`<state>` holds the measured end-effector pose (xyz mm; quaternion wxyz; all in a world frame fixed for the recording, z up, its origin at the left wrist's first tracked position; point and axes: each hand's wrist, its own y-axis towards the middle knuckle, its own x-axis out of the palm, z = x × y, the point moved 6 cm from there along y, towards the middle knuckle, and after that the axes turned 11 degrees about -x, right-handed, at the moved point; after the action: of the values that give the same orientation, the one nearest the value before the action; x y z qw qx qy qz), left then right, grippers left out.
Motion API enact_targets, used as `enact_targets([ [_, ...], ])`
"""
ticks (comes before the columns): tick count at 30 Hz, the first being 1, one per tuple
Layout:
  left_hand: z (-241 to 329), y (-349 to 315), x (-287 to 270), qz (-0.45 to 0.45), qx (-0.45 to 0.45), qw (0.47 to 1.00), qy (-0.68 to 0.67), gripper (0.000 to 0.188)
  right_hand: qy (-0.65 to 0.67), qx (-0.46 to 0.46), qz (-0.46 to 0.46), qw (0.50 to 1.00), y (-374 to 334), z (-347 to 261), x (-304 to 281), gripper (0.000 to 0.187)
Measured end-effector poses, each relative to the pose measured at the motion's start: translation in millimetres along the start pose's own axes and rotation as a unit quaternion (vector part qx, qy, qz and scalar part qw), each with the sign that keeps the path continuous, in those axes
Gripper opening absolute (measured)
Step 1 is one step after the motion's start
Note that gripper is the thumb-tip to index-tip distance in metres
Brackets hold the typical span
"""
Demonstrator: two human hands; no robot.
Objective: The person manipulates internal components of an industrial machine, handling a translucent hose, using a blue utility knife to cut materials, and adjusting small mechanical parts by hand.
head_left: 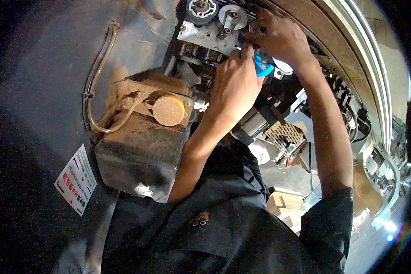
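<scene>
Inside an open machine housing, both my hands work close together at the top of the view. My left hand [237, 82] is closed, and a bright blue curved piece [263, 66] sticks out beside its fingers; its kind is hard to tell. Just above and to the right, my right hand [282, 40] has its fingers bent around a small round part that they largely cover. Left of the hands are a ribbed black-and-silver wheel [202, 8] and a round metal disc with a bolted piece [233, 18]. Both sit by a grey metal plate [208, 36].
A dusty dark tank [139, 155] with a round yellow-edged cap [168, 111] stands left of my left forearm. A clear hose [93, 86] loops from it along the dark panel. The housing's curved rim [356, 50] bounds the right. Cartons [285, 205] lie below.
</scene>
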<state>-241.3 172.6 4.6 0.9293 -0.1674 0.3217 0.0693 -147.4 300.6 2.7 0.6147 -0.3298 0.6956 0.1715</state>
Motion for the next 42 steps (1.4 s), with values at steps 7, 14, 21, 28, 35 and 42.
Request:
enact_targets([
  [7, 6, 3, -1, -0.015, 0.008, 0.999, 0.028, 0.034, -0.011, 0.045, -0.005, 0.999, 2, -3, 0, 0.045],
  [14, 6, 5, -2, -0.016, 0.009, 1.000, 0.011, 0.031, -0.011, 0.036, 0.015, 0.999, 1, 11, 5, 0.034],
  [21, 5, 5, 0, 0.005, 0.018, 0.999, 0.028, 0.032, 0.003, 0.017, 0.016, 1.000, 2, 5, 0, 0.039],
  [28, 4, 7, -2, -0.017, 0.007, 1.000, 0.002, 0.030, 0.021, 0.010, 0.057, 0.998, 0, -16, -8, 0.047],
  [35, 3, 7, -3, -0.019, 0.005, 1.000, 0.016, 0.029, -0.008, 0.047, -0.065, 0.997, 8, -14, -16, 0.038],
  [42, 0, 9, -2, -0.018, 0.010, 1.000, 0.012, 0.032, -0.034, 0.037, -0.026, 0.998, 9, -12, -2, 0.036],
])
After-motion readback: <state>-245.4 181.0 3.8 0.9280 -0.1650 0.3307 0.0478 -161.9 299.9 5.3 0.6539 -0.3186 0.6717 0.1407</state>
